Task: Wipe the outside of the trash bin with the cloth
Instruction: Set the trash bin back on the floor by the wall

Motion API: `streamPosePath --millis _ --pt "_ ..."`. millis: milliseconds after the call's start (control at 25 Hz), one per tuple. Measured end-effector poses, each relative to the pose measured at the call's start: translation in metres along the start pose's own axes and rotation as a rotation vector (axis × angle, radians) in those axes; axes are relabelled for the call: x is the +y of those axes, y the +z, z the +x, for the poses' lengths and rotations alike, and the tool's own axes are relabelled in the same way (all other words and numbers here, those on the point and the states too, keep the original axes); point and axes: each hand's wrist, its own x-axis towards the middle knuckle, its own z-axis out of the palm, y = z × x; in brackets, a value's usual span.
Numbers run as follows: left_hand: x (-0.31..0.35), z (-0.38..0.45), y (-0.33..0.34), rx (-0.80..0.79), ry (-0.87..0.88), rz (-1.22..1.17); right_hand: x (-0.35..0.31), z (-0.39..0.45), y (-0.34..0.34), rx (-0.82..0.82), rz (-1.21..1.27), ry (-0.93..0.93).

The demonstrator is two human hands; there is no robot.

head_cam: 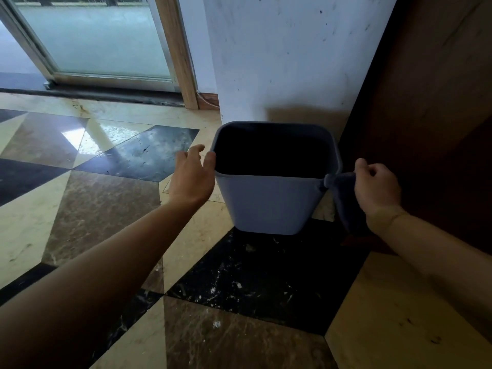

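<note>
A grey-blue plastic trash bin [269, 201] stands upright on the floor, its dark inside showing no contents. My left hand [193, 174] is at the bin's left rim, fingers spread, with the thumb touching the rim's near-left corner. My right hand [376, 186] is shut on a dark blue cloth [343, 193], which hangs down beside the bin's right wall. A bunched tip of the cloth touches the bin's near-right corner just under the rim.
A scuffed white wall [287, 62] rises right behind the bin. A dark wooden cabinet or door [436, 107] stands close on the right. A sliding glass door [93, 41] is at the far left. The patterned marble floor [111, 209] stretches left and toward me.
</note>
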Motion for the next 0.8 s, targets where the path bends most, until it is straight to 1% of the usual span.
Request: streamPosePath --millis 80,120,160,240,280,320,400,480,560,680,760,800 --pt "0.027 -0.028 -0.009 0.034 0.106 -0.020 -0.009 -0.016 -0.005 -0.027 0.123 -0.013" --pt "0.040 -0.042 -0.011 -0.015 0.151 -0.069 -0.015 -0.025 -0.005 -0.037 0.198 -0.004" --pt "0.054 -0.057 -0.013 -0.132 0.180 -0.142 -0.023 -0.034 -0.001 -0.045 0.278 0.009" --pt "0.080 -0.083 -0.018 -0.458 0.155 -0.343 -0.042 -0.052 0.009 -0.073 0.435 0.018" --pt "0.093 -0.091 -0.022 -0.557 0.116 -0.431 -0.054 -0.061 0.014 -0.095 0.488 0.007" --pt "0.104 -0.095 -0.027 -0.587 0.075 -0.503 -0.067 -0.069 0.016 -0.113 0.532 -0.003" --pt "0.123 -0.095 -0.048 -0.556 -0.041 -0.580 -0.098 -0.087 0.013 -0.142 0.605 0.032" --pt "0.135 -0.094 -0.079 -0.573 -0.144 -0.595 -0.128 -0.104 0.000 -0.197 0.675 0.091" --pt "0.148 -0.094 -0.116 -0.578 -0.193 -0.594 -0.154 -0.120 -0.016 -0.277 0.693 0.101" --pt "0.183 -0.084 -0.191 -0.454 -0.163 -0.589 -0.208 -0.146 -0.049 -0.414 0.642 0.104" --pt "0.214 -0.075 -0.245 -0.391 -0.078 -0.527 -0.248 -0.166 -0.076 -0.483 0.613 0.145" --pt "0.232 -0.072 -0.271 -0.387 -0.022 -0.488 -0.267 -0.178 -0.090 -0.516 0.594 0.158"
